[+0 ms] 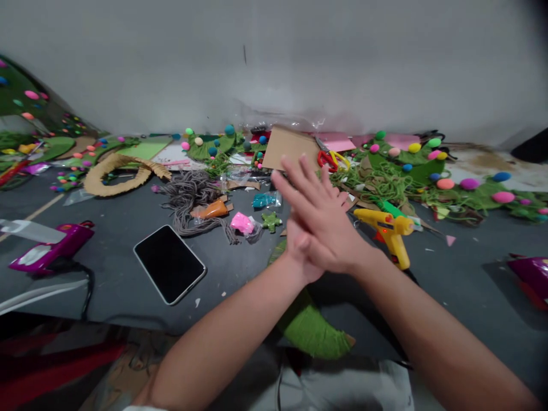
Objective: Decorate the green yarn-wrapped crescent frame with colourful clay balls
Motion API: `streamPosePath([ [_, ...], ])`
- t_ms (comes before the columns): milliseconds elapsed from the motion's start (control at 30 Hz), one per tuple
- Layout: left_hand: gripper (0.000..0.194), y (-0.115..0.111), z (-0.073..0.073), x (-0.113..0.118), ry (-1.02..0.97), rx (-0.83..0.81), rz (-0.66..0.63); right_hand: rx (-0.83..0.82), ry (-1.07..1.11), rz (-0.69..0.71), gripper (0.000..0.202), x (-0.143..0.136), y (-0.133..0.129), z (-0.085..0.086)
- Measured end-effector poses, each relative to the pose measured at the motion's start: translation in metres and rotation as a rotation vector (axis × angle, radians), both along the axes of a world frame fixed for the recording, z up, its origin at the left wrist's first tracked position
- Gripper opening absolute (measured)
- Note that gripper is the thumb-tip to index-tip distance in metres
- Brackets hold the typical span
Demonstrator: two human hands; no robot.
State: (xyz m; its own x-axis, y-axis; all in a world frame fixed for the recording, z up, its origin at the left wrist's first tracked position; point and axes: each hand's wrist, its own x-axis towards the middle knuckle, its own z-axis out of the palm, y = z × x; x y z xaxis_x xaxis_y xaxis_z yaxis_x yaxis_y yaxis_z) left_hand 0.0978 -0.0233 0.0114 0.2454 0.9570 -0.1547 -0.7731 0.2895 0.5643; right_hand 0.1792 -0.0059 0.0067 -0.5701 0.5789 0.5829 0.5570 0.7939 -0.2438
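My right hand (331, 228) lies over my left hand, its back toward me and its fingers stretched and spread. My left hand (297, 242) is pressed palm to palm beneath it and mostly covered; its fingers seem to lie flat, with tips peeking past the right hand's edge. Nothing shows between the palms. Below my hands a green yarn-wrapped curved piece (314, 328) rests at the table's front edge, partly hidden by my forearm. Right of my hands stands a yellow glue gun (389, 228), with a red light glowing on it.
A phone (170, 264) lies on the dark table (240, 285). Behind it are grey yarn (190, 197), a cardboard ring (113, 176), small clay packets and a green star (271, 221). Scissors (331, 161) rest by brown card (289, 149). Purple glue guns (55, 248) sit at both sides.
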Motion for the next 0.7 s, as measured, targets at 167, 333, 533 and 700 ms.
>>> streamPosePath([
  [167,0.063,0.003,0.001,-0.002,-0.128,0.038,-0.095,-0.058,0.073,-0.049,0.086,0.011,0.004,-0.003],
  [333,0.057,-0.001,0.002,0.003,-0.121,-0.024,0.238,0.02,-0.038,0.082,0.094,-0.011,-0.017,0.005],
  [533,0.073,0.002,0.008,-0.016,-0.19,-0.094,-0.227,-0.085,0.117,-0.087,0.084,0.02,0.016,-0.01],
  [700,0.064,0.005,0.009,-0.012,-0.244,-0.146,-0.152,-0.254,0.34,0.004,0.088,0.018,0.017,-0.017],
])
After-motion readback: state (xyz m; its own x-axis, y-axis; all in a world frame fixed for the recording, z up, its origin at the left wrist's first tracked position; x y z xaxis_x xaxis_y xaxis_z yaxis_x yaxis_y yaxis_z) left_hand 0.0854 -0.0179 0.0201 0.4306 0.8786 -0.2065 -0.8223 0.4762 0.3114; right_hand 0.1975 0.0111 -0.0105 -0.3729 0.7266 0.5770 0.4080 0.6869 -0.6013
